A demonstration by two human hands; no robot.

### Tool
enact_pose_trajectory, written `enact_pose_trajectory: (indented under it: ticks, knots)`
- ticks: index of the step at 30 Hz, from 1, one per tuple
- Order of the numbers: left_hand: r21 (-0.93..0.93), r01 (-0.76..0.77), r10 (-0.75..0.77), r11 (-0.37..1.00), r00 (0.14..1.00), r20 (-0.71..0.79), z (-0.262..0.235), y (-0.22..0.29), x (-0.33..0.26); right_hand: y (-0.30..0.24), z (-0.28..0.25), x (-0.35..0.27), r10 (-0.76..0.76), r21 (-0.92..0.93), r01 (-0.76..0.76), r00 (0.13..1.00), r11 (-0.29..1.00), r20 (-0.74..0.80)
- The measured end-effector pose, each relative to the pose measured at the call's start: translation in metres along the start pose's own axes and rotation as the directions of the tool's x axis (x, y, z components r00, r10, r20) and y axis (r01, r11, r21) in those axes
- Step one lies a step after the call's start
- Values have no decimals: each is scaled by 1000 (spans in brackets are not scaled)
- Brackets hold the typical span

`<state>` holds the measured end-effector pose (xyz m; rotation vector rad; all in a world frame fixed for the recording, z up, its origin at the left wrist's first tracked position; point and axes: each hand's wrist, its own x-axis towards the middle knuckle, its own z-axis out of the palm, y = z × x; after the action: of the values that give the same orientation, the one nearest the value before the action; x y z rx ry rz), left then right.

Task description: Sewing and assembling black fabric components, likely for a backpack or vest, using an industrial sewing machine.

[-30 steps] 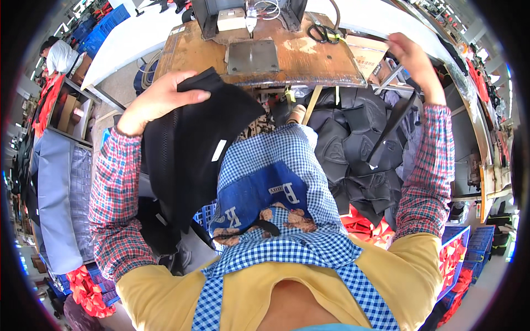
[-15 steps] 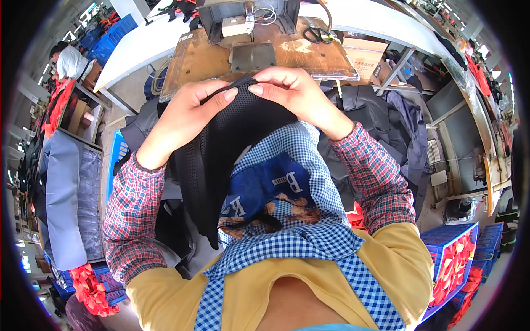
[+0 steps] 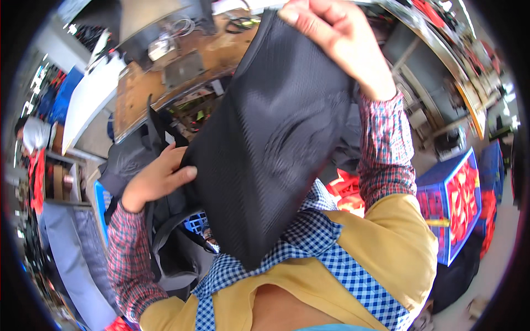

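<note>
A large piece of black textured fabric [image 3: 265,138] hangs stretched in front of my body, its lower corner over my blue checked apron [image 3: 353,265]. Raised at the far right, my right hand [image 3: 342,38] is closed on the fabric's upper edge, thumb in front. Lower on the left, my left hand [image 3: 157,179] is closed at the fabric's left side, its thumb showing and its other fingertips partly hidden. Dark straps and folds [image 3: 171,248] dangle below the left hand.
A worn wooden table [image 3: 221,52] stands ahead, with black-handled scissors [image 3: 241,23] on it. At the right is a blue crate [image 3: 441,185] of red pieces. Grey padded material [image 3: 66,243] lies at the left. A person in white [image 3: 36,134] is at the far left.
My hands have moved apart from their pinch at the fabric's edge. The right rose to the right, the left dropped toward me, and the fabric is spread out. The view has turned.
</note>
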<state>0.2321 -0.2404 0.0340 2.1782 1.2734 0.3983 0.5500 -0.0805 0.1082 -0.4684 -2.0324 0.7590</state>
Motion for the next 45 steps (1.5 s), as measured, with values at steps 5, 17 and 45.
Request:
enact_pose_trajectory:
  ticks: [5,17,45]
  knots:
    - [-346,152,-137,926,988,67,39,21,4,13,-31,-15,-116,-376,97,993,922,-30]
    - [-514,169,17,841,941,338,57,35,70,16,19,-56,72,-171,126,560,977,826]
    - [-361,208,-316,909,909,-272,-90,-47,8,97,89,90,-107,-461,504,751,731,652]
